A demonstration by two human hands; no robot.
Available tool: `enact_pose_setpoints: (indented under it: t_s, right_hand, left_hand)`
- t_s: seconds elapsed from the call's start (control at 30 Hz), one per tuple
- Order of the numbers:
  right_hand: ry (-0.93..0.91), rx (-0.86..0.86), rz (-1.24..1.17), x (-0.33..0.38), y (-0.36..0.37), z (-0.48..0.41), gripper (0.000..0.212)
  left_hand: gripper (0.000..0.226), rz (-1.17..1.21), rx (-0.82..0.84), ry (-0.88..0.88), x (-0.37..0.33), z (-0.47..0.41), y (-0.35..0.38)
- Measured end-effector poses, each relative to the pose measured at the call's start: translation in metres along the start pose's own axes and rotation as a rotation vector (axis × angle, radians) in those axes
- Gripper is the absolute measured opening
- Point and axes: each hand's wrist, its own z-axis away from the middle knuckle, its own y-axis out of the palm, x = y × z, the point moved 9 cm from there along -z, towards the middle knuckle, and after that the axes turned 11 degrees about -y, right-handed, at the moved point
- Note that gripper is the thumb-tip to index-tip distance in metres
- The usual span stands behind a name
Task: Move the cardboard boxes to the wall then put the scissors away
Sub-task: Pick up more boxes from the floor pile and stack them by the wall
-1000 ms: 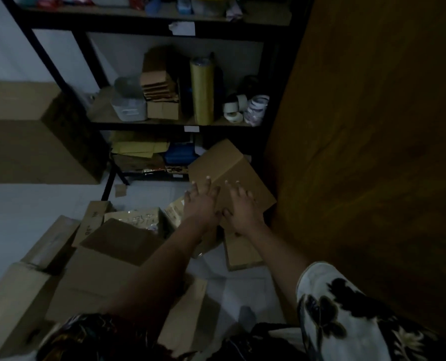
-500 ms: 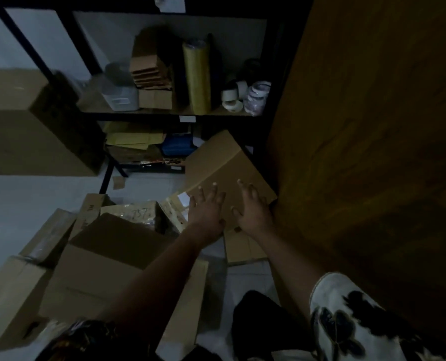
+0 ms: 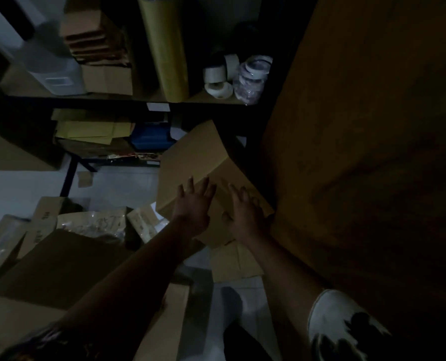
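Dim room, detail hard to read. Left hand [image 3: 194,209] and right hand [image 3: 244,213] both flat on a tilted cardboard box [image 3: 196,165], fingers spread, palms pressing its top face, nothing pinched. Box leaning beside the brown wooden panel [image 3: 360,152], in front of the dark shelf [image 3: 112,100]. Box's lower edge hidden behind the hands. More boxes [image 3: 60,256] on the floor at left, partly cut off by the frame. Tape rolls [image 3: 218,79] on the shelf, blurred. Patterned sleeve [image 3: 347,327] cut off at bottom right.
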Motion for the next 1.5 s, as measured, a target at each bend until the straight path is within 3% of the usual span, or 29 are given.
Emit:
enact_pose_setpoints:
  t_s: [0.33, 0.57, 0.7, 0.83, 1.03, 1.17, 1.37, 1.5]
  right_hand:
    - [0.072, -0.057, -0.029, -0.052, 0.017, -0.14, 0.091]
    - [-0.164, -0.089, 0.005, -0.004, 0.035, -0.126, 0.087]
    - [-0.267, -0.038, -0.027, 0.041, 0.056, -0.114, 0.084]
    - [-0.349, -0.062, 0.022, 0.074, 0.06, -0.103, 0.083]
    - [-0.448, -0.024, 0.056, 0.106, 0.073, -0.078, 0.085]
    - [-0.485, 0.103, 0.119, 0.108, 0.079, -0.073, 0.091]
    - [-0.181, 0.189, 0.197, 0.055, 0.086, -0.07, 0.105]
    - [-0.198, 0.235, 0.261, 0.075, 0.096, -0.055, 0.108]
  left_hand:
    - [0.089, 0.064, -0.19, 0.111, -0.016, -0.121, -0.008]
    - [0.1, 0.133, -0.193, 0.193, 0.008, -0.123, -0.001]
    - [0.1, 0.082, -0.137, 0.119, 0.047, -0.106, 0.012]
    - [0.091, 0.14, -0.184, -0.013, 0.088, -0.084, 0.02]
    - [0.106, 0.113, -0.254, -0.067, 0.127, -0.032, 0.047]
    - [0.097, 0.033, -0.213, -0.12, 0.135, -0.012, 0.054]
    - [0.094, -0.051, -0.177, -0.192, 0.159, -0.01, 0.047]
    - [0.09, -0.07, -0.168, -0.239, 0.181, -0.002, 0.054]
